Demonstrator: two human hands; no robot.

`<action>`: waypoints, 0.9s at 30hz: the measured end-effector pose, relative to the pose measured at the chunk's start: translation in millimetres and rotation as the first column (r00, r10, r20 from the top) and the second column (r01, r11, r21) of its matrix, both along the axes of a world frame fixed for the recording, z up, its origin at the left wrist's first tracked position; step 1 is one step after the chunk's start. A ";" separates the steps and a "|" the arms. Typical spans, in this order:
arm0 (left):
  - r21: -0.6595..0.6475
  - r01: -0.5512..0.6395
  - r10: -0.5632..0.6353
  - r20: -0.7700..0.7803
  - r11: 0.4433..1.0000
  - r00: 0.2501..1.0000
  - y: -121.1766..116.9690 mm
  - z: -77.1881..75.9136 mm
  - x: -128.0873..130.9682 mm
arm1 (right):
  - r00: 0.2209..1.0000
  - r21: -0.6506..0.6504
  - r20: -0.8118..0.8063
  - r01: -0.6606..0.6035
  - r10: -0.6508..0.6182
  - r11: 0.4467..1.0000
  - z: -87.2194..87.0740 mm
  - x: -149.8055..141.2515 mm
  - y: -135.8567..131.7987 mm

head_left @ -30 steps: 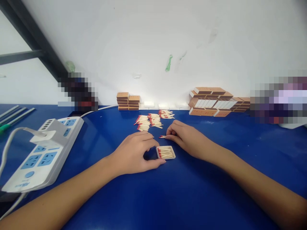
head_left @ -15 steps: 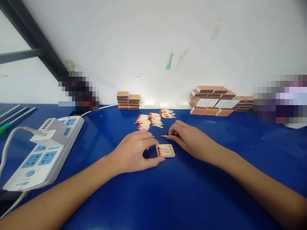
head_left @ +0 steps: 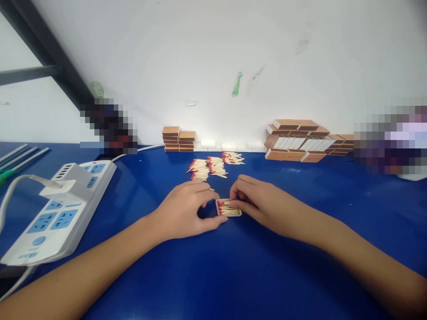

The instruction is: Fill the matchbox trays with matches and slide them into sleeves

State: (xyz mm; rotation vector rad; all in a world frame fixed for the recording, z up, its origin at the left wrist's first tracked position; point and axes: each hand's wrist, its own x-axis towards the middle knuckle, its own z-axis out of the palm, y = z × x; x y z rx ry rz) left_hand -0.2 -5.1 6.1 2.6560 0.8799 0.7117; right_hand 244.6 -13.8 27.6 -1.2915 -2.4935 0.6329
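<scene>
A small white matchbox tray (head_left: 239, 215) lies on the blue table, filled with red-headed matches lined up with their heads to the left. My left hand (head_left: 188, 209) grips the tray's left end between thumb and index finger. Over the tray's right side, my right hand (head_left: 256, 202) pinches matches (head_left: 224, 203) at the back of the tray; how many is hidden by the fingers. Beyond my hands, loose matches (head_left: 216, 168) lie in several small heaps, heads mostly to the left.
Brown matchboxes (head_left: 171, 138) are stacked left by the wall, and a larger stack of matchboxes (head_left: 296, 142) stands right. White trays (head_left: 230, 146) line the wall between them. A power strip (head_left: 63, 218) with a plugged-in white cable lies at left. Blurred objects sit at both sides.
My right hand has brought matches from behind the tray toward me and down into it. My left hand has stayed at the tray's left end.
</scene>
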 end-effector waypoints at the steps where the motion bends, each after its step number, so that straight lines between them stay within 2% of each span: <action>1: -0.001 -0.002 0.002 -0.002 1.000 1.000 -0.4 0.4 -0.1 | 1.000 0.003 0.003 -0.002 0.002 1.000 -0.4 -1.2 -1.2; 5: -0.002 -0.001 0.001 0.005 1.000 1.000 -1.3 1.4 -0.6 | 1.000 0.033 -0.008 0.005 -0.005 0.999 -2.3 0.1 -1.1; 15: -0.004 -0.015 0.015 -0.017 1.000 1.000 0.3 -0.2 -0.6 | 0.998 0.011 -0.066 -0.007 0.007 1.000 -5.9 -0.7 1.1; 23: 0.001 -0.014 0.014 -0.009 1.000 1.000 0.1 0.1 -0.7 | 0.999 0.068 0.050 -0.024 0.021 0.997 -4.6 0.8 1.0; 27: 0.001 -0.009 0.009 -0.011 1.000 1.000 0.1 -0.9 0.1 | 1.000 0.064 0.027 -0.008 0.006 0.998 -5.9 0.5 2.1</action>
